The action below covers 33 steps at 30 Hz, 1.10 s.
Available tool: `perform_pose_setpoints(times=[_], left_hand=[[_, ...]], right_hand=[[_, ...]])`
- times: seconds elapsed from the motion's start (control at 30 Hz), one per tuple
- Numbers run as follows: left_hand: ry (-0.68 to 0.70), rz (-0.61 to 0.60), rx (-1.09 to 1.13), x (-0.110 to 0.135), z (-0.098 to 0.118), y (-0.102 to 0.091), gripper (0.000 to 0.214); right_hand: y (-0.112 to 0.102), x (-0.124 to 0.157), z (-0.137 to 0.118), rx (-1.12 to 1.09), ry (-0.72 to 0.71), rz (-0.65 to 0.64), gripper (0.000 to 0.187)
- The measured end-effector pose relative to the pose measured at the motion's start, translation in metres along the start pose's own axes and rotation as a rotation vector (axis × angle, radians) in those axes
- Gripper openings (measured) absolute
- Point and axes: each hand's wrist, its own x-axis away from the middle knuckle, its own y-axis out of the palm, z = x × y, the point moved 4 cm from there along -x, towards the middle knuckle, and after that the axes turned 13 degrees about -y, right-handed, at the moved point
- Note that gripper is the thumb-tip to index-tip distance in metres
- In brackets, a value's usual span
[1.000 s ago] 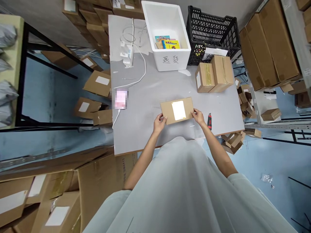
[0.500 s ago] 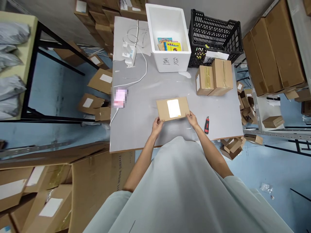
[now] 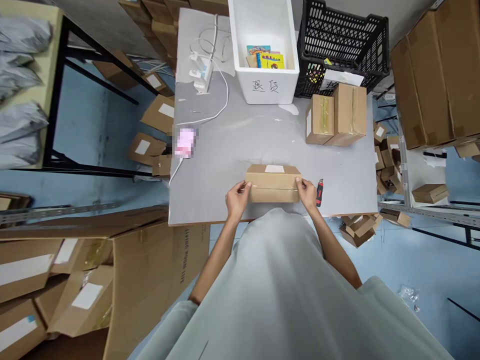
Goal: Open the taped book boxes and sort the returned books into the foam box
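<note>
The brown box [image 3: 275, 195] is near the front edge of the bench [image 3: 213, 175], around the middle of this edge, and it is held from both ends: the left hand [image 3: 237, 201] has thumb and fingers clamped on its left end, and the right hand [image 3: 308, 194] is clamped on its right end in a similar manner. Whether the box rests on the bench or is lifted a little, I cannot tell. As for the progress, I judge that the grasping is done and the box itself is not yet opened: a seam [image 3: 270, 189] runs straight along its near side, the paper label [image 3: 274, 169] lies flat on the upper face, and no raised flap can be seen. The knife [image 3: 319, 193] lies just beside the right hand but apart from it, toward the front right corner of the bench, so no cutting is in hand. The box is also well apart from the white tub [image 3: 268, 90] at the far edge, which contains some books [image 3: 272, 61], and from the smaller carton [image 3: 320, 120] and the taller carton [image 3: 349, 115] near the right edge. Therefore the handling seems unfinished, and how much is left cannot be told from this view
</note>
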Motion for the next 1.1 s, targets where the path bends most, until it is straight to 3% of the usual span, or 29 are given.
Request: perform_pose_setpoints(times=[0.13, 0.3, 0.57, 0.77, 0.9, 1.0, 1.1], left_hand=[[-0.056, 0.016, -0.072, -0.009, 0.002, 0.012, 0.043], [-0.02, 0.005, -0.031, -0.02, 0.0, 0.025, 0.049], [0.002, -0.065, 0.063, -0.027, -0.005, 0.031, 0.053], [-0.105, -0.183, 0.217, -0.021, -0.022, 0.022, 0.059], [-0.135, -0.297, 0.198, -0.009, -0.047, 0.011, 0.074], [-0.161, -0.423, 0.16, 0.0, -0.064, 0.014, 0.096], [-0.181, -0.44, 0.173, 0.003, -0.069, 0.025, 0.107]], right_hand=[[0.004, -0.023, 0.015, 0.063, -0.032, -0.05, 0.065], [0.01, -0.041, 0.029, 0.029, -0.059, -0.071, 0.069], [0.014, -0.045, 0.039, -0.077, -0.032, -0.055, 0.072], [0.011, -0.022, 0.051, -0.298, 0.045, -0.062, 0.074], [0.006, 0.015, 0.063, -0.463, 0.085, -0.146, 0.092], [0.012, 0.037, 0.066, -0.507, 0.095, -0.264, 0.103], [0.023, 0.043, 0.063, -0.508, 0.095, -0.264, 0.097]])
